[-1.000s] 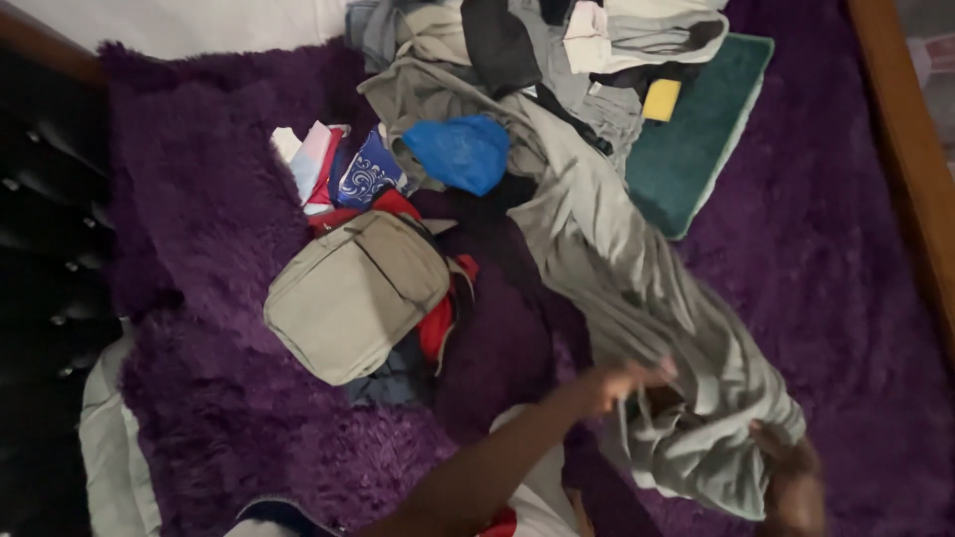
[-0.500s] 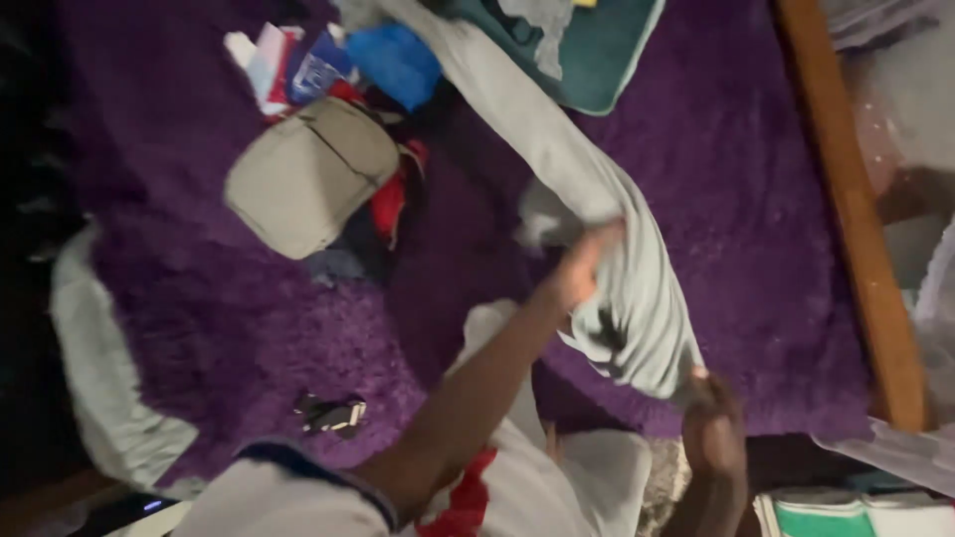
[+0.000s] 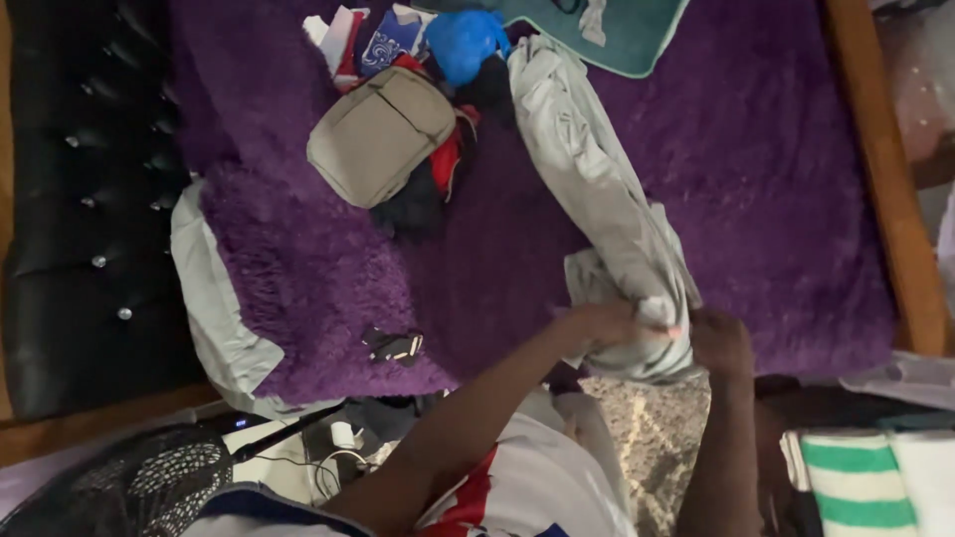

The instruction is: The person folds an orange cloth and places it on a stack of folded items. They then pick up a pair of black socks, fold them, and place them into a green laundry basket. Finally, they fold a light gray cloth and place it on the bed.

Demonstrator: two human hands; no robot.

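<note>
- Head view: a bed under a purple blanket (image 3: 756, 199), with a black tufted headboard (image 3: 80, 199) at its left.
- A grey garment (image 3: 597, 189) lies long across the blanket, running from the pile above down to the near edge.
- Left hand (image 3: 607, 323) and right hand (image 3: 721, 343) both grip its near end, close together.
- A tan bag (image 3: 380, 134) sits left of the garment.

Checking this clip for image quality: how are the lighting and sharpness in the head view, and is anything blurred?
Head view: dim, uneven indoor light; the black tufted headboard falls into deep shadow. Left hand and right hand are slightly soft where they grip the grey garment. The beige bag and purple blanket read clearly. No glare.
</note>
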